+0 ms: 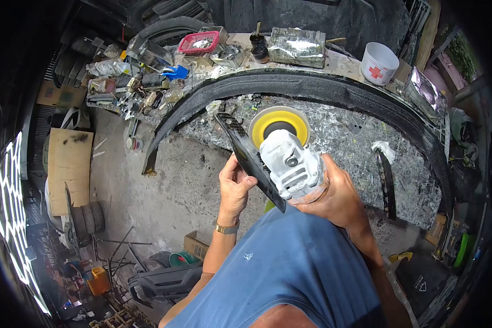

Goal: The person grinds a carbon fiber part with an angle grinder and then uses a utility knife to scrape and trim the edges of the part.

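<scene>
Left hand (236, 183) pinches a glossy black panel (254, 167), thumb on the near face, fingers curled behind; panel tilted, held up in front of the body. Right hand (339, 191) closed around the body of a white-coated power tool (291, 158), its yellow disc (281, 112) just beside the panel; contact cannot be told. Markings: white bucket (387, 54) on the desk (339, 136) bears a red cross, print beneath too small to read. Blue shirt (317, 262): small white emblem. Black sheet (413, 284), lower right: recycling-type arrows, lettering illegible.
</scene>
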{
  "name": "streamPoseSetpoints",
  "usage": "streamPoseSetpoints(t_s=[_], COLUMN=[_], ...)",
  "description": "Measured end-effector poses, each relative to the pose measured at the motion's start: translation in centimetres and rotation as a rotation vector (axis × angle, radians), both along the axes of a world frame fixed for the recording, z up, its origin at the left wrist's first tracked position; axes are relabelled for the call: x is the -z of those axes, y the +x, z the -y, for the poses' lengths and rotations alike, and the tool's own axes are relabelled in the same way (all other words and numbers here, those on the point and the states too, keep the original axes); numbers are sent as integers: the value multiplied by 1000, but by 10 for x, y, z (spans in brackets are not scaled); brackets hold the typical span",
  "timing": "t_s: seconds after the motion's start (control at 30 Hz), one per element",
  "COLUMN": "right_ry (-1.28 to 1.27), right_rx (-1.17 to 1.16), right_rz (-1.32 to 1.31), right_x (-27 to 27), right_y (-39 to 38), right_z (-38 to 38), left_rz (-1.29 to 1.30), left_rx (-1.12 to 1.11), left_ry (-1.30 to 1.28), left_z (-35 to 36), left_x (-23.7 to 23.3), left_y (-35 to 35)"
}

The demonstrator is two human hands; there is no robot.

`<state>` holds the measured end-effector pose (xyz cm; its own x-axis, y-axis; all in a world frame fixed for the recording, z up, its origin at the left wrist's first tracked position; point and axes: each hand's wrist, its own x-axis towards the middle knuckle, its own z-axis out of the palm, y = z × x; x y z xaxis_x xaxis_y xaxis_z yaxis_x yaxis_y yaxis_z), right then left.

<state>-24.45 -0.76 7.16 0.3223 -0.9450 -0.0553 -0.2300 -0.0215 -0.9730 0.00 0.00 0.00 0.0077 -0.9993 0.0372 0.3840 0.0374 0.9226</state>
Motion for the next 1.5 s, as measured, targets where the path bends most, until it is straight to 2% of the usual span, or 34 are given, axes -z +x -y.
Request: streamPoseSetpoints(t_s=[0.3, 0.37, 0.5, 0.6, 0.8, 0.9, 1.07, 1.2, 1.27, 1.5], right_ry=[-94, -1, 27, -52, 19, -31, 13, -2, 47, 53], right_rx=[-6, -8, -17, -10, 10, -8, 24, -9, 25, 43], right_rz=[-153, 8, -10, -130, 25, -114, 34, -70, 67, 73], right_x=[-1, 4, -1, -7, 0, -3, 5, 0, 2, 2], right_y=[6, 6, 5, 6, 6, 5, 7, 5, 4, -1], right_z=[0, 2, 2, 2, 1, 0, -1, -2, -3, -6], left_rz=[60, 59, 47, 53, 55, 58, 64, 63, 47, 41], left_rx=[-18, -22, -28, -18, -35, -25, -22, -13, -26, -30], left_ry=[-14, -16, -10, -1, -10, -15, -18, -22, -20, -21], left_z=[3, 3, 4, 4, 3, 2, 0, -1, -2, -5], left_x=[-6, -3, -6, -5, -5, -4, -3, -1, 0, 4], left_y=[1, 2, -1, -1, -3, -2, 0, 0, 0, -1])
